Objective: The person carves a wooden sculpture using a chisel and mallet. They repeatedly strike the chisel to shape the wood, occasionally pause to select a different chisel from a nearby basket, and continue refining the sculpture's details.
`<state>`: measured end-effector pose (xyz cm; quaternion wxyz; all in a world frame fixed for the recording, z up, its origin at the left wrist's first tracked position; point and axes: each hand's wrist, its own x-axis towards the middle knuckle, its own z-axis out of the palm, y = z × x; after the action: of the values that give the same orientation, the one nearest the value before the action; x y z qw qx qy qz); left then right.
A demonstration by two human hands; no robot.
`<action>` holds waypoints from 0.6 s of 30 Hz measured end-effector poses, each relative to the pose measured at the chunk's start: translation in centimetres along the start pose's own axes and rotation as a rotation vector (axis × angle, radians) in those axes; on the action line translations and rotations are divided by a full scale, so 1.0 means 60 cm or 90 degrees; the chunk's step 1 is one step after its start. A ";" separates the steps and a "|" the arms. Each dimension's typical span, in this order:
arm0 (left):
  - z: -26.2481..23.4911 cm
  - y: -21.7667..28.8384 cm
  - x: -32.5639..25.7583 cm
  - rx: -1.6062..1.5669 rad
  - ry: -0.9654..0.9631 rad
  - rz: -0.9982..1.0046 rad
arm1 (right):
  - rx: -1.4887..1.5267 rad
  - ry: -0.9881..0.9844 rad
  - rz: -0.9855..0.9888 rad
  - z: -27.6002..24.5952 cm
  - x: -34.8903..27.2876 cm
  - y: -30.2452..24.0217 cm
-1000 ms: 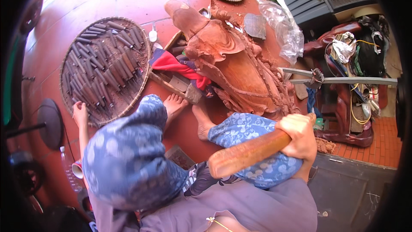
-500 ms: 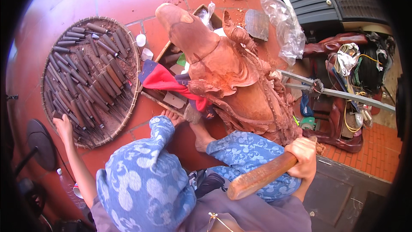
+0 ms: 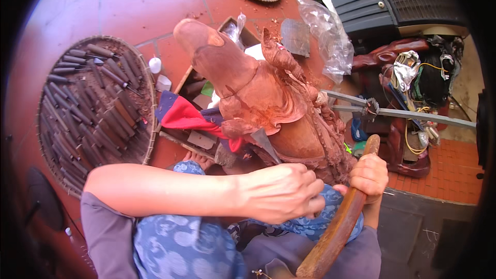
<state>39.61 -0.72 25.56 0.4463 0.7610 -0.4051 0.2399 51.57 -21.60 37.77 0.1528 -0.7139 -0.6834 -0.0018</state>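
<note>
Clamps a wooden mallet in the right hand, closed tightly around the slimmer end, with the broad end reaching back past that hand. Looks dense, stiff and end-heavy; best gripped on the slimmer part. Curls the left hand, just left of the mallet, around a chisel with the flared blade jutting ahead of the knuckles. Seems rigid and sharp-edged; safest by the handle, hidden in the fist. Cannot tell of any contact with the carved figure beyond.
</note>
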 end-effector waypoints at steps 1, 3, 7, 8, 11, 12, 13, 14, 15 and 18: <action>0.014 -0.010 0.001 -0.040 0.026 -0.027 | -0.009 -0.019 0.017 0.000 -0.003 -0.005; 0.028 -0.023 0.001 -0.072 0.102 -0.090 | -0.011 -0.038 0.046 0.006 -0.007 -0.011; 0.032 -0.033 -0.005 0.007 0.208 -0.145 | -0.031 -0.047 0.073 0.021 -0.004 -0.002; 0.037 -0.033 -0.011 0.004 0.221 -0.143 | -0.031 -0.051 0.072 0.023 -0.004 -0.001; 0.035 -0.031 -0.024 0.015 0.250 -0.139 | -0.037 -0.053 0.061 0.030 0.001 0.004; 0.035 -0.032 -0.028 0.012 0.258 -0.141 | -0.041 -0.058 0.061 0.030 0.001 0.004; 0.035 -0.033 -0.029 0.009 0.267 -0.143 | -0.043 -0.057 0.063 0.030 0.001 0.005; 0.036 -0.035 -0.029 0.000 0.288 -0.137 | -0.044 -0.056 0.065 0.030 0.000 0.005; 0.035 -0.039 -0.025 -0.008 0.307 -0.130 | -0.045 -0.052 0.067 0.030 -0.002 0.006; 0.035 -0.043 -0.020 -0.015 0.332 -0.122 | -0.046 -0.040 0.058 0.026 -0.005 0.006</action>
<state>41.09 -1.39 22.41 0.5648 0.7031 -0.2055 0.3800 51.58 -21.53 36.15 0.1052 -0.7493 -0.6538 0.0028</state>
